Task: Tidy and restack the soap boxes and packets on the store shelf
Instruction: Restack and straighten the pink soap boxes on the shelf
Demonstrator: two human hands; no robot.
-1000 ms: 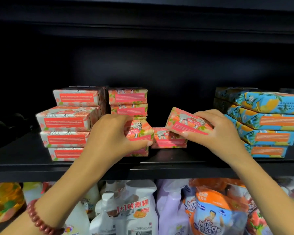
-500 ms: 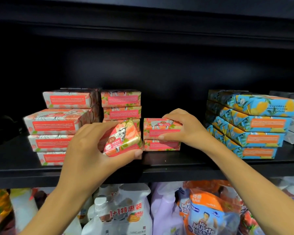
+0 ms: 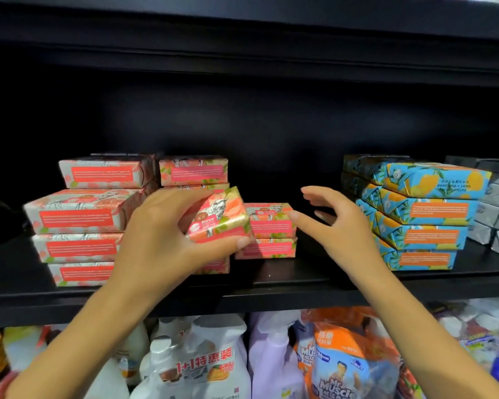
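Partway done: left hand [image 3: 162,243] grips a tilted pink floral paper-wrapped soap box [image 3: 218,218], not yet stacked; right hand [image 3: 337,226], fingers spread and empty, hovers beside the two-high pink stack [image 3: 268,226]

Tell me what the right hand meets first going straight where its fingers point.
Probably the upper pink box of the short middle pair: the open right hand points left at its right end. Depth is unclear.
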